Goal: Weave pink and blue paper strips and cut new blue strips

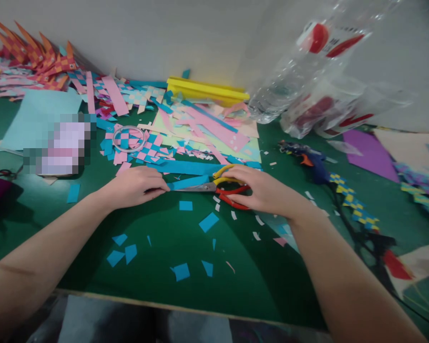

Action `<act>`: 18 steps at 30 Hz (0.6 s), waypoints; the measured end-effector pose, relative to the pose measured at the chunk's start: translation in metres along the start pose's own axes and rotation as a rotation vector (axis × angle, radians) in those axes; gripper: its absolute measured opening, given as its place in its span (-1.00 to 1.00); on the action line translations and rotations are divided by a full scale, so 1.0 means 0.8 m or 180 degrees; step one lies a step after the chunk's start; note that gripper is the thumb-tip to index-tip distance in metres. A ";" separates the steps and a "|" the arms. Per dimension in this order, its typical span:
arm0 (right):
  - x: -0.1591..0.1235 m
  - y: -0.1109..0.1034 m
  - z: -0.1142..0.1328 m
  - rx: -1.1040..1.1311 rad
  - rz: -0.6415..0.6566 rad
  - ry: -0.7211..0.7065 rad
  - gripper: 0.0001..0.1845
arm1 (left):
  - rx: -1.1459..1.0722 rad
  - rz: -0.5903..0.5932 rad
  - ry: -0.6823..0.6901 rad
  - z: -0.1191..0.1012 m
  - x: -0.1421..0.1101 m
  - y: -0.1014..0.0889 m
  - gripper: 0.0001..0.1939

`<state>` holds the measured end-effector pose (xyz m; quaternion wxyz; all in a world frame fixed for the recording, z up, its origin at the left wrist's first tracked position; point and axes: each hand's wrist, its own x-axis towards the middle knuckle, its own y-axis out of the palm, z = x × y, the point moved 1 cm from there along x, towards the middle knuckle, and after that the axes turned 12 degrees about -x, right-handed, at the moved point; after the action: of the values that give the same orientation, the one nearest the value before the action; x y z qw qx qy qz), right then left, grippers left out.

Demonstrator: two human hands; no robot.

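My left hand (141, 188) pinches the left end of a narrow blue strip (192, 182) between thumb and fingers, above a green worktop (136, 300). My right hand (260, 188) is curled around the red and yellow handles of a pair of scissors (210, 187), its blades pointing left along the strip, their tips close to my left fingertips. Nearer me lie scattered blue paper pieces (209, 222). Just beyond my hands is a longer blue band (189, 166), and behind it a heap of pink, blue and pale paper scraps (214, 131). A yellow bar (207, 89) lies by the wall, with clear plastic packaging (271, 90) to its right.
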<state>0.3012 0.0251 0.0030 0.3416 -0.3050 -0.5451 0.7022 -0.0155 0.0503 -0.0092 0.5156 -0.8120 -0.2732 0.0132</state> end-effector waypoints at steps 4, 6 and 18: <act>0.001 0.001 -0.001 -0.0021 -0.0009 0.0005 -0.60 | 0.0031 0.0014 -0.0069 0.000 -0.001 0.000 -0.81; 0.001 0.000 0.001 -0.0044 0.0002 0.0011 -0.57 | 0.0072 0.0044 -0.0197 0.000 -0.002 0.000 -0.82; 0.002 -0.001 0.015 -0.0124 0.0124 0.0136 -0.54 | -0.0003 -0.0004 -0.0206 0.001 0.000 0.004 -0.87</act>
<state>0.2907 0.0194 0.0064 0.3335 -0.3371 -0.5452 0.6913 -0.0143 0.0498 -0.0125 0.5061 -0.8112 -0.2903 0.0390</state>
